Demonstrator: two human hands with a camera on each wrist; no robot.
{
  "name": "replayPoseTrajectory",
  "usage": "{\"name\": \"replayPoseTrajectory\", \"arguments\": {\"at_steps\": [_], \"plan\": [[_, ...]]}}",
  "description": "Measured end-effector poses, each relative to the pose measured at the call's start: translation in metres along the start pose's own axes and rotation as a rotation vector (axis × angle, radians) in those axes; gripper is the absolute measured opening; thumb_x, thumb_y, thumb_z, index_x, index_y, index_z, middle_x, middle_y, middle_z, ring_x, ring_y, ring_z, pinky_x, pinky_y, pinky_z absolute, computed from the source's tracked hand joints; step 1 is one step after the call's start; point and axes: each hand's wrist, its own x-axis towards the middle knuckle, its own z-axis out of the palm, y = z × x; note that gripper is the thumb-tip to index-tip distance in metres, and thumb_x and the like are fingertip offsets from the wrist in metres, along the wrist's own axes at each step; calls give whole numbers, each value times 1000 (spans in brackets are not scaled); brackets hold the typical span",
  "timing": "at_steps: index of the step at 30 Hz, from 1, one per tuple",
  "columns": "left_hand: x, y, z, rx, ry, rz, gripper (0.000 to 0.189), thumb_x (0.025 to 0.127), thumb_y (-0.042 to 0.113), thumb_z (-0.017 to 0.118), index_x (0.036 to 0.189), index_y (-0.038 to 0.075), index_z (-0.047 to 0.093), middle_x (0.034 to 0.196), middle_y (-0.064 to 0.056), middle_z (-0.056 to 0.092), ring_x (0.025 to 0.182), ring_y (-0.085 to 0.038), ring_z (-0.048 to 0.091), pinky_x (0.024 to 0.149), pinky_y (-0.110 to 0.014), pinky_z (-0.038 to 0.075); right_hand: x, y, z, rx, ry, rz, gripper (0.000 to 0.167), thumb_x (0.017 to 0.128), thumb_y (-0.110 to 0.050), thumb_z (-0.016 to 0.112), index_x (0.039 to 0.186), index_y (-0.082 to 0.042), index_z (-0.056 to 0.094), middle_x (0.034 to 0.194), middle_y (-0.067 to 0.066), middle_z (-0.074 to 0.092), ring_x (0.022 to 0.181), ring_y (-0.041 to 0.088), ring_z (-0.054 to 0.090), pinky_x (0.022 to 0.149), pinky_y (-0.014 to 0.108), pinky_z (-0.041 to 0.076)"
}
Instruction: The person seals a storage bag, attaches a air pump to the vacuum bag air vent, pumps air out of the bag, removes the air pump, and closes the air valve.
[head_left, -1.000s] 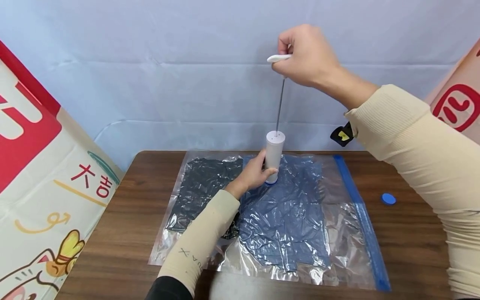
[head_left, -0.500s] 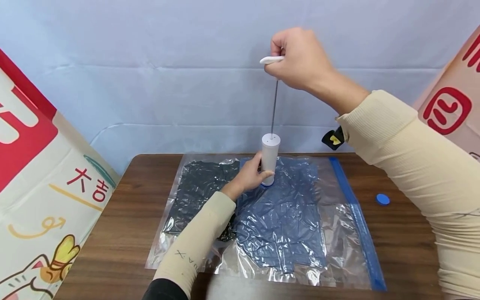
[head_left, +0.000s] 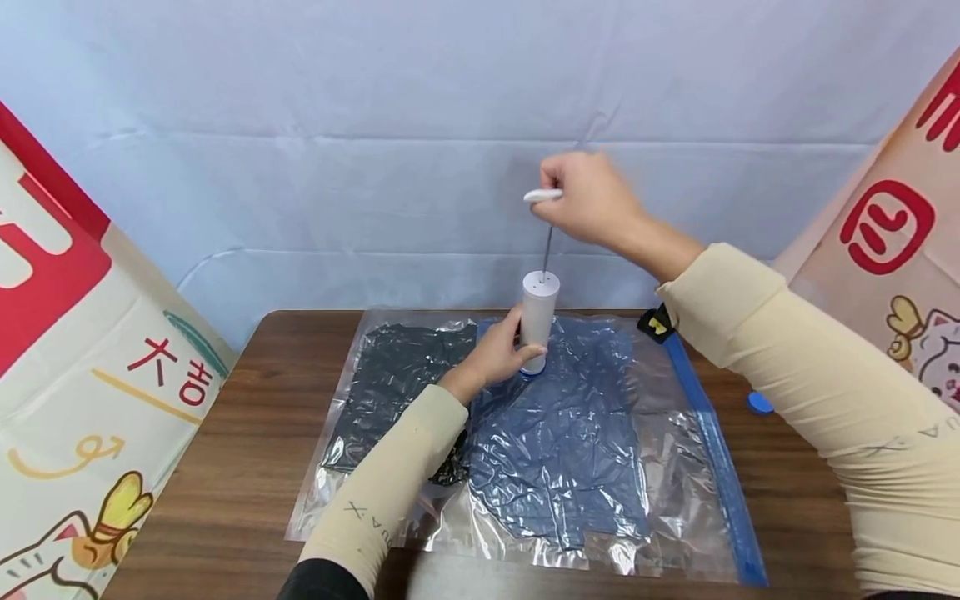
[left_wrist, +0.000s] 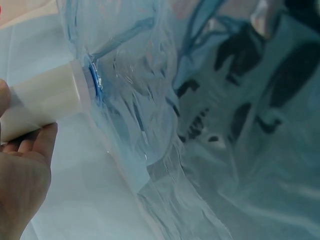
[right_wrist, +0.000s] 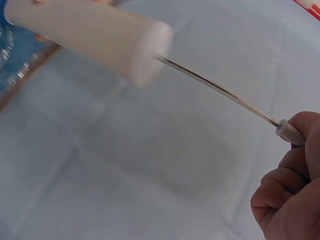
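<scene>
A white hand pump [head_left: 537, 317] stands upright on the blue valve of a clear vacuum storage bag [head_left: 678, 467]. My left hand [head_left: 495, 354] grips the pump's barrel low down, thumb in front; the left wrist view shows the barrel [left_wrist: 42, 100] meeting the valve [left_wrist: 95, 82]. Above it, my right hand [head_left: 592, 198] holds the white handle [head_left: 543, 195] in curled fingers. The thin metal rod [right_wrist: 220, 90] is partly out of the barrel. Inside the bag lie a dark folded cloth [head_left: 401, 375] and a blue one [head_left: 562, 450], the plastic wrinkled over both.
The bag lies on a brown wooden table [head_left: 232, 450], its blue zip edge [head_left: 723, 475] on the right. A blue round cap [head_left: 759, 403] sits right of the bag, beside my right sleeve. Behind the table hangs a pale cloth [head_left: 337, 192], with printed cloths on both sides.
My right hand has moved down with the handle, so less of the rod shows above the barrel. The left hand keeps its grip on the pump. The head view has shifted slightly.
</scene>
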Motion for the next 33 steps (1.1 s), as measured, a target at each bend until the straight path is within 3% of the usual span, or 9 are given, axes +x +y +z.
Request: {"name": "replayPoseTrajectory", "arguments": {"at_steps": [6,14,21,26,30,33], "plan": [[2,1,1,0,2,4,72,100,23,69,157,7,27,145,-18,52,133,-29,55,108,-37,47,-15,16,34,-15,-88,0,26,88,-9,64,69,-13,46,62,3,46,59,22,46,57,33,35],[6,-1,3,-10,5,20,69,100,25,68,155,7,30,142,-17,54,131,-30,57,106,-38,49,-34,38,66,-53,-103,-24,29,88,-9,65,70,-13,44,61,1,39,57,19,39,55,32,32],[7,1,4,-43,7,17,72,100,23,69,157,8,27,145,-16,52,133,-29,55,107,-38,48,-38,42,71,-36,-60,-71,33,91,-14,70,70,-13,44,61,0,37,56,19,37,56,33,31],[9,1,3,-56,-10,24,71,100,24,69,156,9,29,146,-15,51,135,-29,53,108,-39,47,-42,47,72,21,-41,-58,33,93,-22,76,74,-12,52,65,2,54,57,20,45,57,33,36],[10,0,3,-62,-14,30,70,99,24,70,154,9,30,146,-15,52,135,-30,52,106,-40,49,-47,50,75,101,-5,-53,25,89,-25,82,86,-9,62,80,6,68,63,20,58,59,34,45],[10,-1,3,-76,-10,27,71,98,23,72,154,8,32,145,-15,52,135,-30,52,106,-40,49,-49,52,76,148,7,-33,32,87,-24,84,103,-6,63,87,10,70,71,22,65,62,36,50]]}}
